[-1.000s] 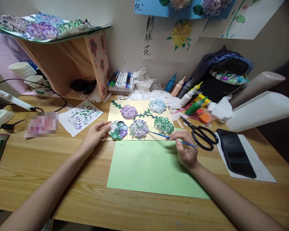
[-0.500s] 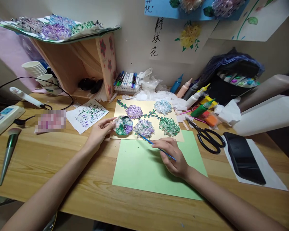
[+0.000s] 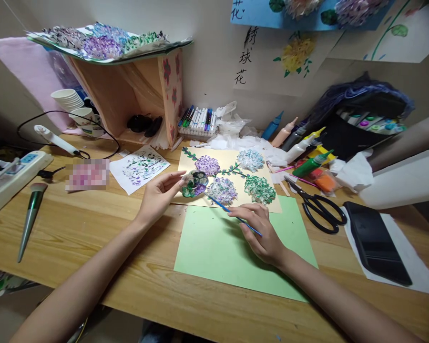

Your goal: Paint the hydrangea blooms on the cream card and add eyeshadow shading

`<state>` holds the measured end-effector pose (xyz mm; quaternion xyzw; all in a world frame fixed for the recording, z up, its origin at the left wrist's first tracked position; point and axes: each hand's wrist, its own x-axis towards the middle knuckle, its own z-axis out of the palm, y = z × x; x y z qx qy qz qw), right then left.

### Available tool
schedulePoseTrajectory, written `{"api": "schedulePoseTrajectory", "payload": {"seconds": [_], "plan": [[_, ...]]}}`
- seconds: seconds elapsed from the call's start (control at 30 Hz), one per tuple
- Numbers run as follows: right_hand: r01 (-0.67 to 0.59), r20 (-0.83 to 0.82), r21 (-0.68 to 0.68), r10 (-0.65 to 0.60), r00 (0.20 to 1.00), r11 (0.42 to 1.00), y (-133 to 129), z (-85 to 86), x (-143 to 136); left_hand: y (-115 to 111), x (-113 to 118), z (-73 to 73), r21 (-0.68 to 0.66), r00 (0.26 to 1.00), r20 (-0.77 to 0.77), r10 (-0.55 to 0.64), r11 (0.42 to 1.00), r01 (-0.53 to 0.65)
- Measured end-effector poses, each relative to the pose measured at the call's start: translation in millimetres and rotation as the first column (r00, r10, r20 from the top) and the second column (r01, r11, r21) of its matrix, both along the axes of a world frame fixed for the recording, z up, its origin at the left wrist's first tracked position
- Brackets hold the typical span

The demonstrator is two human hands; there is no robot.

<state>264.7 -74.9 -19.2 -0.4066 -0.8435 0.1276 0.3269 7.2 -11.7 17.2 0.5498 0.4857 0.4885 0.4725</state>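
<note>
your left fingers (image 3: 177, 185) pinch palette (image 3: 192, 190) over cream sheet (image 3: 219, 153); right fingers (image 3: 249, 213) hold blue brush (image 3: 219, 202), tip near palette; four puffy blooms (image 3: 222, 191), leafy stem (image 3: 233, 169) already on sheet; can't tell what's left

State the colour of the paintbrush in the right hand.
The paintbrush has a blue handle, seen best in the head view.

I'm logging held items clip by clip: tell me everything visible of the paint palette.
The palette is small and roundish, smeared with green, purple and whitish paint; its material cannot be made out. The left hand's fingers grip its left edge, holding it over the left part of the cream card. The blue brush has its tip by the palette's lower right edge; whether they touch is unclear.
</note>
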Motion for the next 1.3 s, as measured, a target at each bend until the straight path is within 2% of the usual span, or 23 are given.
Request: {"api": "schedulePoseTrajectory", "payload": {"seconds": [0.3, 0.57, 0.73, 0.9, 1.07, 1.3], "plan": [[-0.027, -0.032, -0.016, 0.026, 0.999, 1.000, -2.0, 1.6, 1.9, 2.9, -1.3, -3.4, -0.035, 1.000, -0.020, 0.016, 0.999, -0.017], [0.026, -0.045, 0.002, -0.026, 0.999, 1.000, -0.2, 1.8, 2.3, 3.2, -1.1, -2.0, -0.069, 0.999, -0.022, 0.028, 0.997, -0.029], [-0.021, -0.024, -0.012, 0.021, 1.000, 1.000, -1.4, 1.9, 2.8, 2.8, -1.3, -1.9, -0.082, 0.998, -0.057, 0.035, 0.996, -0.039], [0.033, -0.041, -0.015, -0.034, 0.999, 0.999, -0.3, 2.0, 2.8, 3.5, -2.0, -4.2, -0.073, 0.998, -0.066, 0.020, 0.997, -0.025], [-0.013, -0.033, -0.009, 0.013, 0.999, 1.000, -0.1, 2.2, 2.6, 3.7, -1.8, -3.8, -0.061, 0.998, -0.064, 0.008, 0.998, -0.012], [0.119, -0.168, 0.037, -0.111, 0.980, 0.992, -2.5, 1.6, 7.6, 5.9, -2.8, -5.8, -0.081, 0.996, -0.089, 0.006, 0.997, -0.014]]}}
